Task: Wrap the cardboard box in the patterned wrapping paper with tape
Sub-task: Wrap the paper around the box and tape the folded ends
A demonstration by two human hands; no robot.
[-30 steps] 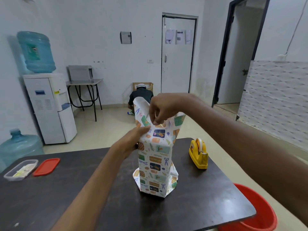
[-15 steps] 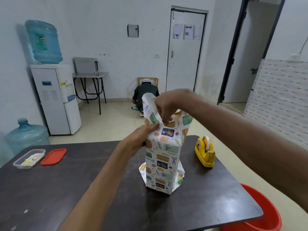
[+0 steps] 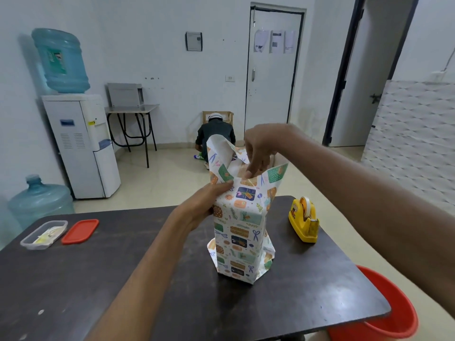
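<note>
The cardboard box stands upright on the dark table (image 3: 98, 279), covered in patterned wrapping paper (image 3: 240, 232); only a sliver of brown box top (image 3: 240, 171) shows inside the open paper end. My left hand (image 3: 205, 205) grips the upper left side of the wrapped box, thumb along the top edge. My right hand (image 3: 258, 150) reaches down from above, its fingertips pressing the paper's near flap onto the box top. Loose paper flaps stand up at the back left and at the right. A yellow tape dispenser (image 3: 304, 222) sits on the table to the right of the box.
A clear plastic container (image 3: 44, 234) and its red lid (image 3: 80, 231) lie at the table's left. A red bucket (image 3: 391, 323) stands on the floor by the table's right corner. A person crouches on the floor beyond the table, near a white door.
The view has shifted slightly; both hands stay on the box top. My right fingertips have pushed a little deeper into the open paper end.
</note>
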